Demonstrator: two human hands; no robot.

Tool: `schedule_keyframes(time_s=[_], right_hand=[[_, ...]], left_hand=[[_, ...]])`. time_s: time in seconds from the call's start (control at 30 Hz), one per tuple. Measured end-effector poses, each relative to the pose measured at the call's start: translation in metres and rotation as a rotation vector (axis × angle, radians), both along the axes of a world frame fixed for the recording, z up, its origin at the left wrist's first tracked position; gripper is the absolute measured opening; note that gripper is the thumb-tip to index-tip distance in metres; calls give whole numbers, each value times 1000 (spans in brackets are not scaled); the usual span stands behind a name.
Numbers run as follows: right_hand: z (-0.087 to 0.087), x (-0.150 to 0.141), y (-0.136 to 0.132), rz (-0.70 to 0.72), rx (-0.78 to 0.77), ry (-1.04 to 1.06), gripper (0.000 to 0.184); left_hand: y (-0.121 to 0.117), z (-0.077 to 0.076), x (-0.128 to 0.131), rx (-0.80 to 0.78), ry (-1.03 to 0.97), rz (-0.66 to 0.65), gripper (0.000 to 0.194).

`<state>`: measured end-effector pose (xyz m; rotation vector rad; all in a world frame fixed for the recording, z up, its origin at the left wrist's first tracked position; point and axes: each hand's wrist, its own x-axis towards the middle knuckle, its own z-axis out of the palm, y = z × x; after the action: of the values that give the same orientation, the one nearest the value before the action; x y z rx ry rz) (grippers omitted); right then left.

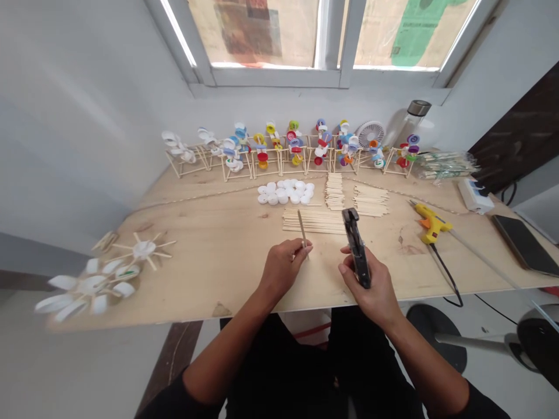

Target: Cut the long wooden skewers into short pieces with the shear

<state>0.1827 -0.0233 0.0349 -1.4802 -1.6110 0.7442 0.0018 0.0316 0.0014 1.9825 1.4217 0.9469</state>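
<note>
The thin stick (pixel 301 223) pokes up from the pinching grip of the left hand (pixel 282 265); the right hand's (pixel 378 291) grip is wrapped around a black tool (pixel 358 253). A loose pinch could let the stick swivel or drop, and a low swing of the tool might scatter the stick rows (pixel 312 221). White caps (pixel 283 198) and a glue gun (pixel 431 223) share the wooden tabletop (pixel 209 244), beneath a window (pixel 273 76).

Left sleeve (pixel 172 401): is showing plain black, leaving most of the left forearm (pixel 233 343) bare. Right sleeve (pixel 483 404): is matching in black, leaving most of the right forearm (pixel 425 355) bare. Trousers (pixel 271 372): are showing deep black, folds being hard to distinguish. Left hand (pixel 279 265), right hand (pixel 379 288): both are going bare.
</note>
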Motion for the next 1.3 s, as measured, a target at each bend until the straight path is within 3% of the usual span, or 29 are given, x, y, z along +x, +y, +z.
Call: schedule_keyframes(time_s=[0.17,0.37,0.83,1.3], right_hand=[[-6,7,-18,-17,-56,53,21],[-13,12,-27,-23,-95,74,19],[-14,12,-39,-29,-127,72,22],[-22,13,-42,-19,-142,8,24]], left_hand=[[-1,6,5,33,141,-10,20],[-5,3,7,68,217,-14,22],[-4,12,12,-17,408,29,23],[-7,7,14,24,501,35,25]])
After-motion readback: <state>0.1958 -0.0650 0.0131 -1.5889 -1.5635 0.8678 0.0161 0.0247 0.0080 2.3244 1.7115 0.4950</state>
